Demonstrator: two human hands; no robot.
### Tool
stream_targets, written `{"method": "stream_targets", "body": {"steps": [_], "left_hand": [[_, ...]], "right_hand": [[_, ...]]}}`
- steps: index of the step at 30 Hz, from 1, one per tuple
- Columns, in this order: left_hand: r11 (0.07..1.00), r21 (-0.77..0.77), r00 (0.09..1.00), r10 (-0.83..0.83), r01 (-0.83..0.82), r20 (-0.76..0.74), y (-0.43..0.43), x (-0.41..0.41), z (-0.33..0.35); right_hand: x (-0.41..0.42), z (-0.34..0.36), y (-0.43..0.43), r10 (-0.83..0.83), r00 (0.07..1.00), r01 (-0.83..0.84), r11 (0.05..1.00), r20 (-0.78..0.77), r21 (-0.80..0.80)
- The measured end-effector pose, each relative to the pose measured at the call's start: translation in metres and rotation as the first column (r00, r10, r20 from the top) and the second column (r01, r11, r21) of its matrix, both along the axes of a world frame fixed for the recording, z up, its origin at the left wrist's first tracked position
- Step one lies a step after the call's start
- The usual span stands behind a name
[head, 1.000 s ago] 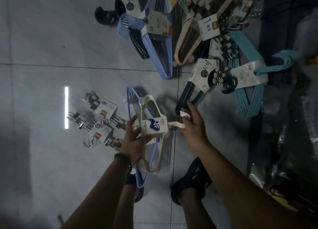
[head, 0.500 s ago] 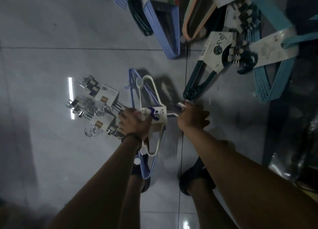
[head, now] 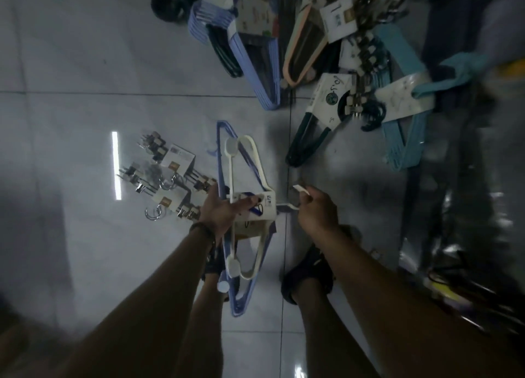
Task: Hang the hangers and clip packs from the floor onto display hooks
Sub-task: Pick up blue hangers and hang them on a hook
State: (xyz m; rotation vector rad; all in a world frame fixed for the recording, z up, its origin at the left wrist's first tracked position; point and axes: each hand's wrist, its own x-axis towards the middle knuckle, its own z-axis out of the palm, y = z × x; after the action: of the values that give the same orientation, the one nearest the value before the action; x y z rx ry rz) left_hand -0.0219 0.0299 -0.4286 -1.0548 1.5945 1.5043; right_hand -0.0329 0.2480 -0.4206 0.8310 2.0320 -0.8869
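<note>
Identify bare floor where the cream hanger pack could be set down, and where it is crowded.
Free: the wide floor left of the blue hangers and above the clip packs; a smaller patch between the right hand and the teal hangers. Crowded: top right, where packs overlap, and beside the left hand.

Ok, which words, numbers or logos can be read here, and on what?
"1": white card tag in the top hanger pile; its smaller print is blurred.
White sleeve on the dark green hangers: cursive script, round logo, unreadable.
Label on the cream plastic hangers: blue mark, print too small.
Clip pack cards: blurred.
</note>
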Motion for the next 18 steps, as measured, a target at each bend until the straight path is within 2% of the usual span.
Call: {"method": "stream_targets", "body": {"steps": [3,5,7,9,11,14,18], "left_hand": [[1.000,0.005,0.998,-0.013,0.013,-0.055,0.013,0.004,0.076],[0.999,0.000,0.996,-0.034,0.034,-0.083,0.024,-0.004,0.147],[0.997,0.034,0.991,-0.064,0.069,-0.120,0.039,-0.016,0.228],[0.991,0.059,0.975,-0.105,0.118,-0.196,0.058,-0.032,0.312],[0.979,0.040,0.933,-0.179,0.202,-0.312,0.077,-0.051,0.393],[0.941,0.063,0.838,-0.265,0.333,-0.477,0.097,-0.069,0.496],[0.889,0.014,0.675,-0.337,0.457,-0.657,0.121,-0.075,0.612]], "right_hand": [[0.000,0.087,0.008,0.028,0.999,-0.027,0.999,0.044,-0.026],[-0.011,0.170,0.009,0.183,0.982,-0.176,0.975,-0.039,0.136],[-0.023,0.261,0.008,0.402,0.889,-0.317,0.886,-0.219,0.339],[-0.034,0.349,0.009,0.540,0.778,-0.404,0.822,-0.322,0.402],[-0.050,0.436,0.014,0.549,0.766,-0.396,0.812,-0.334,0.429],[-0.064,0.549,0.031,0.508,0.803,-0.285,0.788,-0.314,0.546],[-0.050,0.673,0.055,0.281,0.890,-0.036,0.828,-0.360,0.560]]}}
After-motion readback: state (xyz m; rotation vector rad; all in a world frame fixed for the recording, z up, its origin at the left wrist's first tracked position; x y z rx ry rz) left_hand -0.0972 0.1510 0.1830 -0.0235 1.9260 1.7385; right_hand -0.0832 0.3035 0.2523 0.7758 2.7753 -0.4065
